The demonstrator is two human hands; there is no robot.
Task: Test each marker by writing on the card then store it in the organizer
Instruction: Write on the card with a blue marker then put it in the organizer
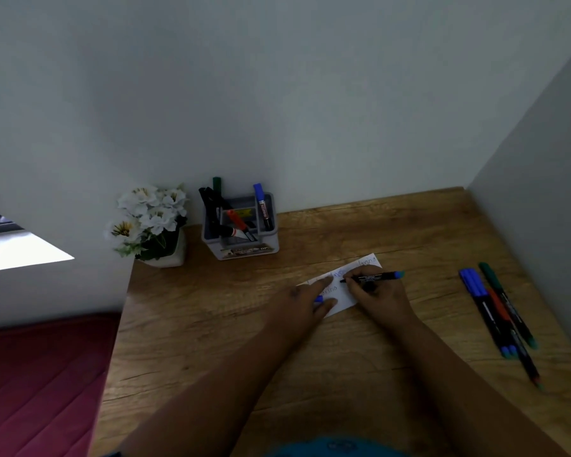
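Note:
A white card [342, 293] with handwriting lies on the wooden desk [231, 324]. My right hand [378, 293] grips a black marker with a blue end [373, 277], its tip on the card. My left hand [305, 300] presses the card's left part with straight fingers; a blue cap [318, 299] shows between its fingers. The grey organizer [241, 230] stands at the back against the wall, holding several markers, among them a blue one [262, 202] and a red-banded one. Several loose markers [498, 316], blue, red and green, lie at the right.
A white pot of white flowers [149, 222] stands left of the organizer at the desk's back left corner. Walls close the desk at the back and right. A red mattress [40, 384] lies beyond the desk's left edge.

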